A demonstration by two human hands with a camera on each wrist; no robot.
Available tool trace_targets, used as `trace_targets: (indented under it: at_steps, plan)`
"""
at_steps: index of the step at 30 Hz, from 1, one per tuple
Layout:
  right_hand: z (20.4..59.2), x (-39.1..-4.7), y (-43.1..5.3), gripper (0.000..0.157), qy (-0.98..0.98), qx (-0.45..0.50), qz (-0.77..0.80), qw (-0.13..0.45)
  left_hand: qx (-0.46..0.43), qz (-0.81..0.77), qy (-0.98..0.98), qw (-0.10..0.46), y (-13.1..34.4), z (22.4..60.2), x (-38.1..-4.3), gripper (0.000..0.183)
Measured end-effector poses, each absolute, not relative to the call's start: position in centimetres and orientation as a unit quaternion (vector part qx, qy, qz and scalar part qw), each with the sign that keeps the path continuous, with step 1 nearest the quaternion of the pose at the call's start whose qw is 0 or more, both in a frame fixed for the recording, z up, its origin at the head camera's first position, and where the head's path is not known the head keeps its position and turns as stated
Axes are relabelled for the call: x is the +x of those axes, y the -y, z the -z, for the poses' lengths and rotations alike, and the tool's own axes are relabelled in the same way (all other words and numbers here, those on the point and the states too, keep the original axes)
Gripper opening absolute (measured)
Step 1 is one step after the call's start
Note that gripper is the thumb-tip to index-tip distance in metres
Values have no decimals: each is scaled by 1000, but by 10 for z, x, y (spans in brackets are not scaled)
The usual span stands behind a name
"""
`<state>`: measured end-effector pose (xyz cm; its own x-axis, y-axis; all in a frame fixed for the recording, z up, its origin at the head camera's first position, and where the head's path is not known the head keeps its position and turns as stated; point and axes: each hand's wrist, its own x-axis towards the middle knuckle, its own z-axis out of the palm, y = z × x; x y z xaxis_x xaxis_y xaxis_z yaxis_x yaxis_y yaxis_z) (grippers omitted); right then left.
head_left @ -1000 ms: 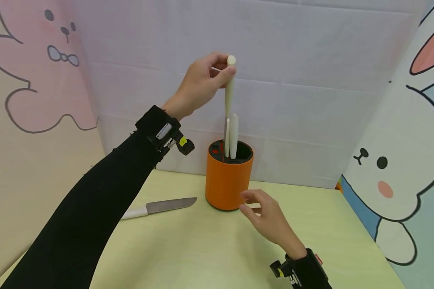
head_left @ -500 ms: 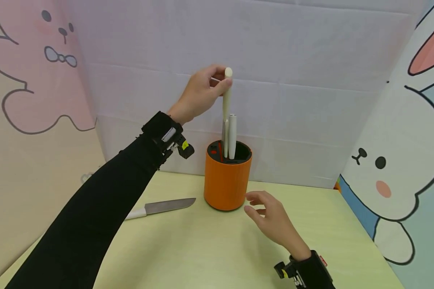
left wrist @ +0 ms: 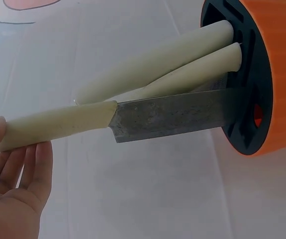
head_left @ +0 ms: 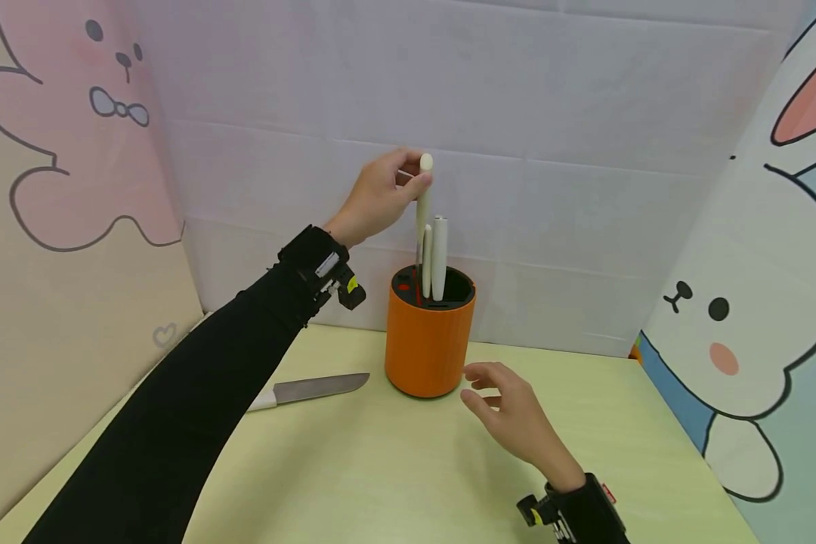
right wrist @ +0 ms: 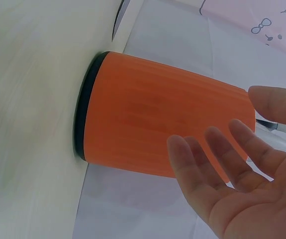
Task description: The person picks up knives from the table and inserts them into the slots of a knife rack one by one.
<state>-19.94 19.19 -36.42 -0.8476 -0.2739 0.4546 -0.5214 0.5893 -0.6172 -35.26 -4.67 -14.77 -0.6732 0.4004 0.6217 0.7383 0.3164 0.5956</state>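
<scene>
Left wrist view: cream-handled steel knife (left wrist: 133,118) part-way into a slotted holder

The left hand (head_left: 381,193) pinches the handle's end between thumb and fingers; the blade stands in the black top of the orange cylindrical holder (head_left: 427,351), left of a slim pale handle (head_left: 427,261) and a thicker white handle (head_left: 439,261). Held so far from the blade, the knife could tilt, bind against the slot or knock these neighbours. The right hand (head_left: 513,423), fingers curved and apart, grips nothing near the holder's lower right side; contact cannot be told. Unbraced, the holder could rock if the blade jams. A white-handled broad knife (head_left: 322,386) lies left on the pale yellow-green table (head_left: 394,476); a lowered black sleeve (head_left: 170,423) could brush it.
</scene>
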Motion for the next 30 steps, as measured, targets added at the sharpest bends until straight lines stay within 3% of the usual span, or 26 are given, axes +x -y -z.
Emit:
trace_targets:
  at_steps: [30]
  plan:
    - [364,-198,-190,29,876,225,-397,156,-349,446,806,171,50,196,-374,30]
